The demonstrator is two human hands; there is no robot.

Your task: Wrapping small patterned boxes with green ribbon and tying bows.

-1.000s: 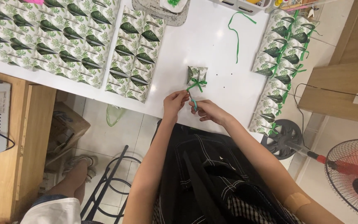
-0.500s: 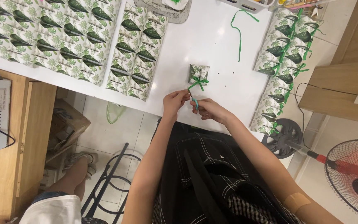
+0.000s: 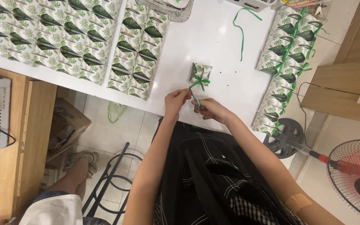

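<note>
A small leaf-printed paper gift box (image 3: pixel 200 73) tied with a green ribbon bow (image 3: pixel 199 83) sits near the front edge of the white table (image 3: pixel 213 37). Just in front of the box, the left hand (image 3: pixel 176 102) pinches one ribbon tail, and the right hand (image 3: pixel 209 109) grips the other. Untied boxes (image 3: pixel 140 46) lie left of it; tied ones (image 3: pixel 286 58) stand to its right.

White table (image 3: pixel 213 46), bearing rows of flat leaf-printed boxes (image 3: pixel 59 39) at the left and a further double row (image 3: pixel 140 50) beside them. Near the front edge, one small leaf-printed box tied with a green ribbon bow (image 3: pixel 199 76). At the right, a column of ribbon-tied boxes (image 3: pixel 286 62), with a loose green ribbon (image 3: pixel 241 31) between.
</note>
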